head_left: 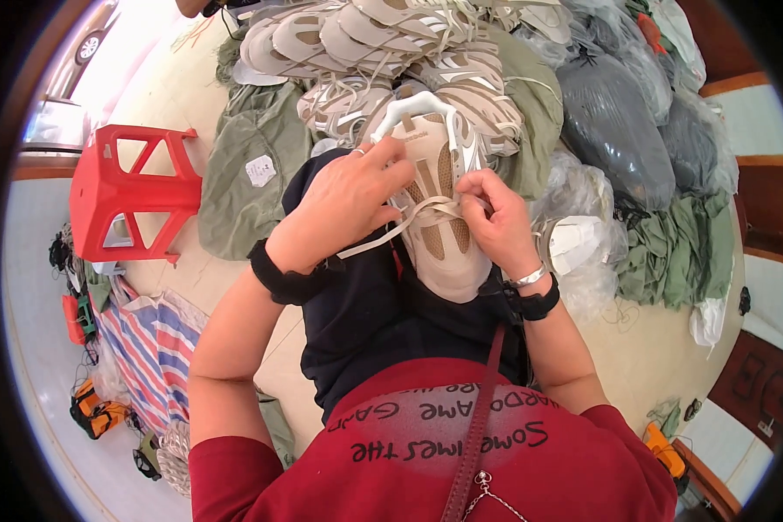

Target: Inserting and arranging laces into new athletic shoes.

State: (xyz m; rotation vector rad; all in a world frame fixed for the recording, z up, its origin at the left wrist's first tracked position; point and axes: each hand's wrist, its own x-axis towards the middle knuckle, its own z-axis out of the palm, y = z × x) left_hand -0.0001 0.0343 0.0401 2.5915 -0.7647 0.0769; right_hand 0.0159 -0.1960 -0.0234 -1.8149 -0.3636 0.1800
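Note:
A beige sneaker upper (448,261) with brown mesh panels and a white collar lies across my lap, toe toward me. A cream shoelace (435,206) crosses its middle, one loose end trailing left over my dark trousers. My left hand (352,200) lies along the upper's left side, fingers curled over its edge; their tips are partly hidden. On the right side, my right hand (500,222) is closed, with thumb and index finger pinched at the lace beside the eyelets.
Just beyond the upper are piled several similar sneaker uppers (348,43), with green cloth sacks (257,165) around them. A red plastic stool (135,196) stands at left. Dark plastic bags (618,122) and crumpled green cloth (679,248) lie at right. Striped sheeting (157,348) covers floor at lower left.

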